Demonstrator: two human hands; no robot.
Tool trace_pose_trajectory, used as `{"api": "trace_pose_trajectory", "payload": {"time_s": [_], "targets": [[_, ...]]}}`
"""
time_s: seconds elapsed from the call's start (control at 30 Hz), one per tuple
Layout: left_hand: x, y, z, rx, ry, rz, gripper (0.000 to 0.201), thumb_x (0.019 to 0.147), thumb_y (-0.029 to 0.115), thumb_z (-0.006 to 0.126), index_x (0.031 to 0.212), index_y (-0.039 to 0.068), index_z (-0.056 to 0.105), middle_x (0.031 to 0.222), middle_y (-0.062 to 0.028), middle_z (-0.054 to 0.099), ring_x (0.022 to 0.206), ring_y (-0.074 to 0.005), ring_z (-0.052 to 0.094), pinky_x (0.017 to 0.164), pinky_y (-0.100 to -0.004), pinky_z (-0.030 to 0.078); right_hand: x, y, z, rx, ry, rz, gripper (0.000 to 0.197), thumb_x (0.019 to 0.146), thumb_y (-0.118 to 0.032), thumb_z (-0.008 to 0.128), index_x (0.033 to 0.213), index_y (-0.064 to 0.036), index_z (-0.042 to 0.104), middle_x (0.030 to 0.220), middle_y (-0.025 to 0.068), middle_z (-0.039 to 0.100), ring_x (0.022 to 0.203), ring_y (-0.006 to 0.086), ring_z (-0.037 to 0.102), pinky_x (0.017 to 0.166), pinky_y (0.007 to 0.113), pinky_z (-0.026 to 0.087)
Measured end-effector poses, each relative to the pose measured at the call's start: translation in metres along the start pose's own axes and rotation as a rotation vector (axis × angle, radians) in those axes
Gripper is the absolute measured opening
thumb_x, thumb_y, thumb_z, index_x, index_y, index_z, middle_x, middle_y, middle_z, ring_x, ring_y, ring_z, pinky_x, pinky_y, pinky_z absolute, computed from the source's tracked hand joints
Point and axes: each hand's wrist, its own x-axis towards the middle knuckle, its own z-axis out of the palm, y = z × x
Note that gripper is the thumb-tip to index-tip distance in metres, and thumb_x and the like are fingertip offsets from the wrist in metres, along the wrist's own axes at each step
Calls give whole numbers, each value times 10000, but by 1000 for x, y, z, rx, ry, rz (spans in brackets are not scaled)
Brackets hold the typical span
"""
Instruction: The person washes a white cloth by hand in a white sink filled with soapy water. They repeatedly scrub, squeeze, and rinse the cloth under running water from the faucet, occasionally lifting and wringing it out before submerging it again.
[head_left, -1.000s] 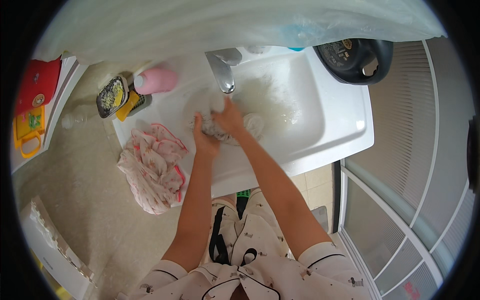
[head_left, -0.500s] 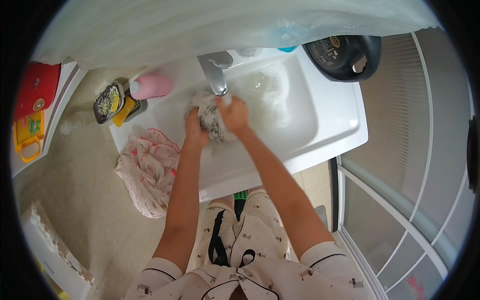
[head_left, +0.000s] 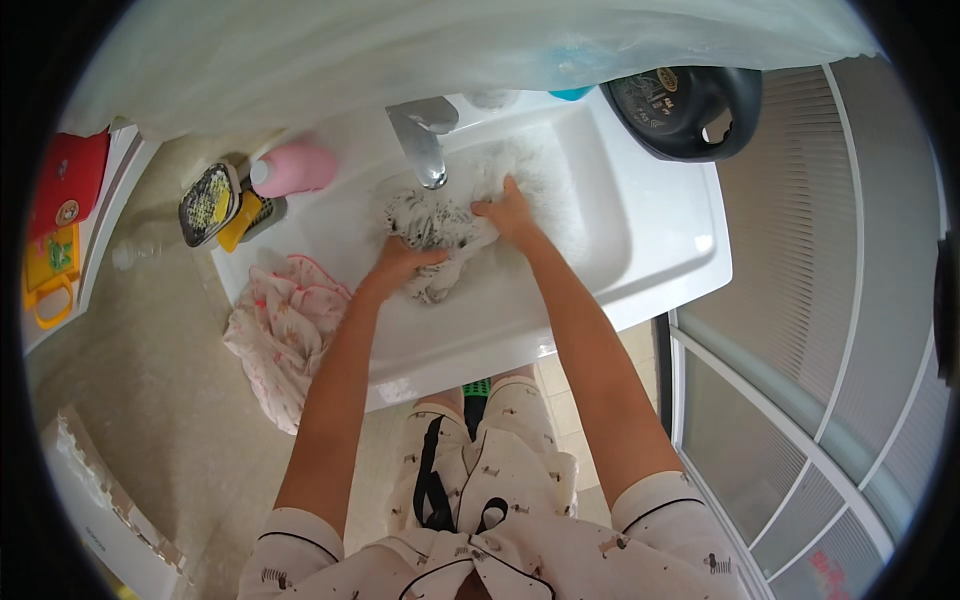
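Observation:
A wet white cloth with a black pattern (head_left: 435, 222) lies bunched in the sudsy water of the white sink (head_left: 672, 262), just below the metal faucet (head_left: 424, 150). My left hand (head_left: 393, 264) grips its near left side, thumb across the top and the other fingers mostly hidden under the fabric. At the cloth's right end, my right hand (head_left: 512, 214) holds a whitish part of it, partly in the water. A pale pink patterned garment (head_left: 278, 330) hangs crumpled over the sink's left corner, touched by neither hand.
On the sink's left ledge lies a pink bottle (head_left: 300, 168), beside a yellow sponge (head_left: 238, 222) and a dark holder with a yellow-speckled pad (head_left: 209, 206). A black jug (head_left: 665, 118) occupies the back right corner. Translucent plastic sheeting (head_left: 480, 50) hangs across the top; ribbed door panels (head_left: 770, 240) stand right.
My hands have moved apart, the right one going right, away from the faucet. The bunched cloth has spread out between them in the water.

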Motion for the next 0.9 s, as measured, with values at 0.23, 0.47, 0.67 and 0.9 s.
{"api": "trace_pose_trajectory", "payload": {"time_s": [0.23,0.47,0.67,0.9], "targets": [[-15,35,-67,525,36,-324,707,711,413,789,1200,-55,584,1067,-210,664,920,-278,663,781,-388,529,-27,1,-62,224,-87,24,582,739,-152,768,1249,-32,517,1013,125,639,928,229,642,818,352,516],[-73,36,35,831,542,284,425,815,328,699,990,-48,606,1081,-241,613,901,-360,629,792,-442,509,-55,6,-43,-461,306,-226,849,720,-291,796,1423,-91,364,1381,188,440,1315,337,372,1038,508,328],[-32,-30,85,-1041,184,-599,550,845,394,683,1200,3,530,1236,-173,545,1041,-336,584,1035,-485,412,-45,-6,-6,-956,-244,-318,777,740,-385,759,1398,-127,438,1411,196,385,1307,425,334,997,584,328],[-17,2,95,-1600,157,-265,719,877,470,645,1395,26,418,1404,-164,446,1302,-327,428,1102,-478,354,-49,22,44,200,43,21,740,709,-193,698,1390,-86,431,1376,235,435,1214,381,483,983,476,418]]}}
